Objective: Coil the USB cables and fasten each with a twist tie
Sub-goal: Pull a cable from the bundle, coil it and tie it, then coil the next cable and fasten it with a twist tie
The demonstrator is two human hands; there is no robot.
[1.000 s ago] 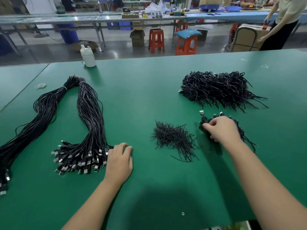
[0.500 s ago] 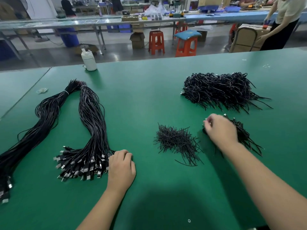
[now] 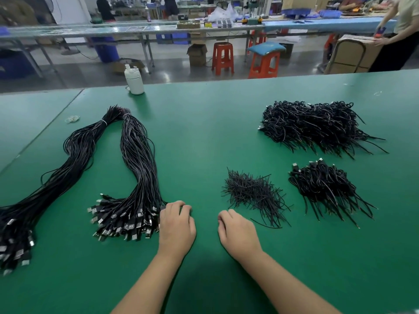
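Both hands rest low on the green desk [image 3: 204, 137]. The left hand [image 3: 176, 225] sits with fingers curled at the plug end of a long bundle of cables [image 3: 136, 168]; whether it has hold of one I cannot tell. The right hand [image 3: 238, 234] lies loosely curled, holding nothing, just beside the heap of ties [image 3: 251, 193]. Right of the ties is a small pile of coils [image 3: 324, 186], with a bigger pile [image 3: 313, 125] beyond it. A white bottle [image 3: 134, 80] stands at the far edge.
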